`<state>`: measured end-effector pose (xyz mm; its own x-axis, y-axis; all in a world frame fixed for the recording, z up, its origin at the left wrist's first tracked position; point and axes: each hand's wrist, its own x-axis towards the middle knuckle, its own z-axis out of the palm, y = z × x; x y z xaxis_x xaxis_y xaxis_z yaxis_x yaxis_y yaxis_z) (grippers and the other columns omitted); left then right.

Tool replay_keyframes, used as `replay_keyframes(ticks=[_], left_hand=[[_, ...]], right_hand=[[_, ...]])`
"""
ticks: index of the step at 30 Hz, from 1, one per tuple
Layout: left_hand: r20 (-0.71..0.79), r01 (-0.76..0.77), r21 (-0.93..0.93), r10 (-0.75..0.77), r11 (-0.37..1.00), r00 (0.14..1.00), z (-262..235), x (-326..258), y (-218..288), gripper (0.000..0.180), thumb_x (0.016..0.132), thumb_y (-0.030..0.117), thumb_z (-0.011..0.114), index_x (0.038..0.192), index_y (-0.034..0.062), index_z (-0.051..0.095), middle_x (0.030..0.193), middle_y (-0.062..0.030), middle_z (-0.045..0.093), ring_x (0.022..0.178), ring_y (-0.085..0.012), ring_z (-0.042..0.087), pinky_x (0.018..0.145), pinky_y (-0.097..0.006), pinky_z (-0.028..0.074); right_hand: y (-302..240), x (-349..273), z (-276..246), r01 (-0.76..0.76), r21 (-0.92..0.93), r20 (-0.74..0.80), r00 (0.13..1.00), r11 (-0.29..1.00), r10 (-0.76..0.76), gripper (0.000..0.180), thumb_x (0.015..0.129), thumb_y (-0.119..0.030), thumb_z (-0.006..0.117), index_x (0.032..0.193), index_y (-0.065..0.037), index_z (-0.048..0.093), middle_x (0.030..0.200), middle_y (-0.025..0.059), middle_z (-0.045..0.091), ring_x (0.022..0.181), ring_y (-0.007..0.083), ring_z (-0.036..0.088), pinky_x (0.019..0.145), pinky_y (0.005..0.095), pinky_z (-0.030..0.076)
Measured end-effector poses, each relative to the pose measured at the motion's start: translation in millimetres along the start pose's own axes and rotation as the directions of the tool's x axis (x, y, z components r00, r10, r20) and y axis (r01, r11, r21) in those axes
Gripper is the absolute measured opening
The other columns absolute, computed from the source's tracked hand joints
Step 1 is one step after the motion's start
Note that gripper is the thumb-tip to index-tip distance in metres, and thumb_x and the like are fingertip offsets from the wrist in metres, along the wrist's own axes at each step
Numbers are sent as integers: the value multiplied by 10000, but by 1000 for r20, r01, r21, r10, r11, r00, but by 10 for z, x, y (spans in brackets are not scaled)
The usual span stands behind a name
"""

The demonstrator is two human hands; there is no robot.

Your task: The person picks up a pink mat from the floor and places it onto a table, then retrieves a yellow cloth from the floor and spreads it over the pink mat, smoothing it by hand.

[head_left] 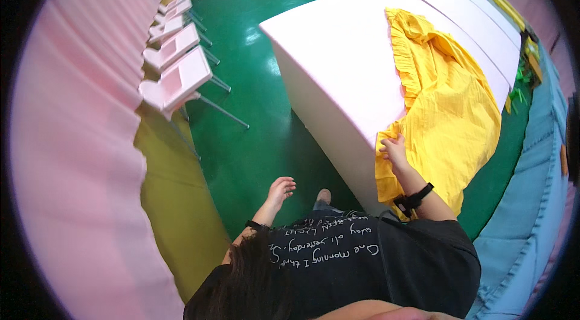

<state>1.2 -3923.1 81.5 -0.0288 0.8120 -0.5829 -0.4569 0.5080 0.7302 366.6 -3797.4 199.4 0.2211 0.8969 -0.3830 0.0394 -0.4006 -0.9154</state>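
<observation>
A large yellow cloth (450, 102) with a ruffled edge lies over the right part of a long pale pink table (338, 48) and hangs down over its near end. My right hand (394, 151), with a black band on the wrist, grips the cloth's edge at the table's near corner. My left hand (280, 189) hangs free over the green floor to the left of the table, with its fingers apart, holding nothing. My black printed shirt fills the lower middle of the view, and one shoe (324, 195) shows beside the table's base.
A row of pink chairs (176, 81) stands along a pink curtain (72, 139) on the left, across the green floor (254, 133). A blue cloth (531, 199) hangs on the right. More pink tables (483, 24) lie beyond, with yellow and green items at the far end.
</observation>
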Motion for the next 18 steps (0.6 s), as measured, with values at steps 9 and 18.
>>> replay_keyframes(ticks=[9, 18], left_hand=[[261, -249, 326, 166, 912, 951, 669, 1261, 1730, 163, 842, 111, 460, 982, 89, 540, 881, -29, 587, 785, -113, 553, 664, -248, 447], [678, -263, 438, -124, 859, 725, 2012, 2141, 2435, 199, 886, 135, 438, 1043, 61, 534, 955, -63, 594, 870, -139, 572, 722, -267, 464]], right_hand=[[-74, 322, -70, -190, 402, 53, 981, 896, 184, 571, 753, -121, 586, 1229, 48, 319, 798, 62, 545, 636, 113, 504, 456, 227, 381], [-36, 233, 180, 9, 238, -351, 933, 971, 78, 551, 768, -101, 598, 1233, 48, 343, 607, -12, 460, 422, 63, 410, 351, 195, 312]])
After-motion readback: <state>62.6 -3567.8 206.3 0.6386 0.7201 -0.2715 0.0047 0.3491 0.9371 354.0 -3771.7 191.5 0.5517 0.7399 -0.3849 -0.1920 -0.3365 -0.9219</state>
